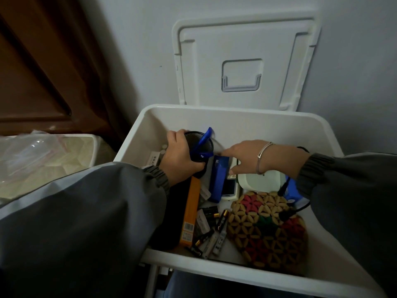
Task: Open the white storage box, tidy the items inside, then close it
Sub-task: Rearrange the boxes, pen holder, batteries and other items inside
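Note:
The white storage box [253, 117] stands open, and its lid [242, 61] leans upright against the wall behind it. My left hand [178, 155] grips a black mesh cup [198, 143] that has a blue tool [204, 143] sticking out of it, at the box's far left. My right hand [245, 155] reaches into the middle, fingers spread over a blue case [218, 179] and a white device [229, 186]; whether it grips either is hidden. Below lie an orange box [191, 214], several loose batteries [214, 229], a woven bead mat [266, 229] and a white round gadget [260, 181].
A second white bin [81, 155] with clear plastic bags [30, 155] on it stands to the left. A brown wooden door [43, 72] is behind it. A black cable [287, 209] and a blue item [292, 190] lie at the box's right side.

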Demonstrator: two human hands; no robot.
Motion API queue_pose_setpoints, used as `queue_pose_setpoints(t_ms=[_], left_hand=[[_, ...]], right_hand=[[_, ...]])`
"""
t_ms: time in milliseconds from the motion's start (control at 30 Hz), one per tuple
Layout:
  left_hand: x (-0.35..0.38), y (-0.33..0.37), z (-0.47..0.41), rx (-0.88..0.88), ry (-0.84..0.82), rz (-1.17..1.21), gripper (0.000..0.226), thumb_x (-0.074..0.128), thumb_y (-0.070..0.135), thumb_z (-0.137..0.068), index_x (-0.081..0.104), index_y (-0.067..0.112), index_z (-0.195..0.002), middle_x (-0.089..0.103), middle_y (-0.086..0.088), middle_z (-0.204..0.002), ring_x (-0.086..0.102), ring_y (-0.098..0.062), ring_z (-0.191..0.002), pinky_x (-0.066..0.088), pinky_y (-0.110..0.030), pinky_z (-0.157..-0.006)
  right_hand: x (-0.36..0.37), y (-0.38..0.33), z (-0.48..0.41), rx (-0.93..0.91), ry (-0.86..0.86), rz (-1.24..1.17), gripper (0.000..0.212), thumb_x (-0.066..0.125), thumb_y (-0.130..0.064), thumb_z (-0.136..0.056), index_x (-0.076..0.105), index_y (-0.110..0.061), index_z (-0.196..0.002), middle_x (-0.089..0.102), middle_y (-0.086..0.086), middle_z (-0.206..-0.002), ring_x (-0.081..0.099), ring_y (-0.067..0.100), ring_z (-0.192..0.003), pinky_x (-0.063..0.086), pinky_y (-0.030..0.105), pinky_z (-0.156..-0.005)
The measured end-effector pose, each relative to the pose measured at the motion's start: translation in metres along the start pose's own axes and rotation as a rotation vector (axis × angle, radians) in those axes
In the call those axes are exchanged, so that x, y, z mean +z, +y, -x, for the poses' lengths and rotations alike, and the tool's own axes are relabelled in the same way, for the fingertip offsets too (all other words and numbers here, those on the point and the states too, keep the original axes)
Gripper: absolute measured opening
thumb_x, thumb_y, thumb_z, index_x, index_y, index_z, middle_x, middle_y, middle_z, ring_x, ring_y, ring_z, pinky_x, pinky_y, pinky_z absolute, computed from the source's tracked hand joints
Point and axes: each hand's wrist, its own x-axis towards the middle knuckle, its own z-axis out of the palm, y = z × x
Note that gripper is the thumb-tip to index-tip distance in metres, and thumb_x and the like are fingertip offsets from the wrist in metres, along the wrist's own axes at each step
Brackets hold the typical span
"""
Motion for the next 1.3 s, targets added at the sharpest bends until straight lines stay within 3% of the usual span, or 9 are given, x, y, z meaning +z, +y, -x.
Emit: queue_pose_setpoints(t_ms=[267,400,533,633,867,1033,1167,1233,1300], left_hand=[[0.003,0.006,0.004,-0.003,-0.052,-0.053,0.090,0.081,0.033,-0.069,0.029,0.010,-0.140,0.028,-0.007,-0.135,0.046,-0.021,-0.119,0.030,-0.017,-0.095],[-0.017,0.012,0.009,-0.028,-0.115,-0.138,0.095,0.079,0.043,-0.069,0.028,0.013,-0.144,0.022,-0.007,-0.144,0.037,-0.024,-0.130,0.034,-0.032,-0.110],[-0.057,0.020,0.028,0.095,-0.092,-0.331,0.074,0.074,0.036,-0.075,0.042,0.015,-0.138,0.030,-0.009,-0.144,0.041,-0.026,-0.128,0.038,-0.036,-0.107],[-0.088,0.016,0.049,0.214,-0.106,-0.475,0.050,0.063,0.026,-0.084,0.051,0.013,-0.131,0.049,-0.008,-0.128,0.050,-0.027,-0.117,0.040,-0.033,-0.096],[-0.073,0.002,0.086,0.087,-0.356,-0.828,0.052,0.054,0.035,-0.087,0.038,0.017,-0.134,0.039,-0.007,-0.137,0.047,-0.026,-0.119,0.042,-0.036,-0.098],[-0.061,0.003,0.076,-0.030,-0.330,-0.819,0.054,0.055,0.028,-0.088,0.035,0.014,-0.136,0.036,-0.011,-0.140,0.045,-0.031,-0.122,0.039,-0.037,-0.099],[-0.057,0.002,0.074,-0.084,-0.366,-0.858,0.073,0.054,0.024,-0.089,0.016,0.012,-0.149,0.017,-0.016,-0.154,0.031,-0.034,-0.134,0.031,-0.041,-0.111],[-0.059,0.003,0.073,-0.080,-0.351,-0.852,0.065,0.054,0.024,-0.089,0.024,0.010,-0.145,0.030,-0.016,-0.146,0.035,-0.033,-0.130,0.032,-0.038,-0.110],[-0.061,0.006,0.072,-0.067,-0.364,-0.851,0.056,0.055,0.025,-0.089,0.033,0.010,-0.138,0.039,-0.015,-0.138,0.039,-0.032,-0.126,0.034,-0.037,-0.107]], right_hand=[[0.004,0.004,-0.003,-0.039,-0.016,-0.049,0.057,0.053,-0.042,-0.089,0.036,-0.020,-0.139,0.052,0.008,-0.133,0.053,0.027,-0.114,0.046,0.044,-0.095],[0.005,0.005,-0.005,-0.042,-0.022,-0.085,0.061,0.052,-0.042,-0.090,0.032,-0.018,-0.142,0.047,0.010,-0.139,0.048,0.029,-0.123,0.041,0.044,-0.101],[0.002,0.003,-0.002,-0.046,0.044,-0.109,0.056,0.053,-0.041,-0.090,0.039,-0.017,-0.138,0.051,0.009,-0.134,0.051,0.029,-0.119,0.043,0.044,-0.098],[-0.005,-0.007,0.003,-0.059,0.170,-0.140,0.042,0.054,-0.039,-0.089,0.053,-0.019,-0.126,0.059,0.006,-0.119,0.057,0.026,-0.107,0.048,0.042,-0.089],[-0.011,-0.058,0.028,-0.082,0.343,-0.142,0.023,0.056,-0.043,-0.086,0.060,-0.023,-0.076,0.057,-0.007,-0.082,0.063,0.020,-0.078,0.048,0.030,-0.065],[0.000,-0.089,0.040,-0.114,0.134,-0.288,0.034,0.059,-0.045,-0.083,0.064,-0.011,-0.081,0.070,0.005,-0.081,0.064,0.020,-0.073,0.052,0.030,-0.065],[0.020,-0.109,0.033,0.072,-0.139,-0.590,0.038,0.059,-0.041,-0.085,0.061,-0.007,-0.068,0.052,0.002,-0.058,0.051,0.016,-0.052,0.044,0.023,-0.048],[0.025,-0.118,0.029,0.204,-0.229,-0.944,0.025,0.062,-0.032,-0.085,0.063,-0.006,-0.084,0.060,0.002,-0.070,0.058,0.014,-0.060,0.051,0.020,-0.053],[0.026,-0.126,0.025,0.310,-0.275,-1.203,0.020,0.062,-0.024,-0.087,0.060,-0.007,-0.097,0.068,0.013,-0.097,0.064,0.022,-0.075,0.057,0.030,-0.068]])
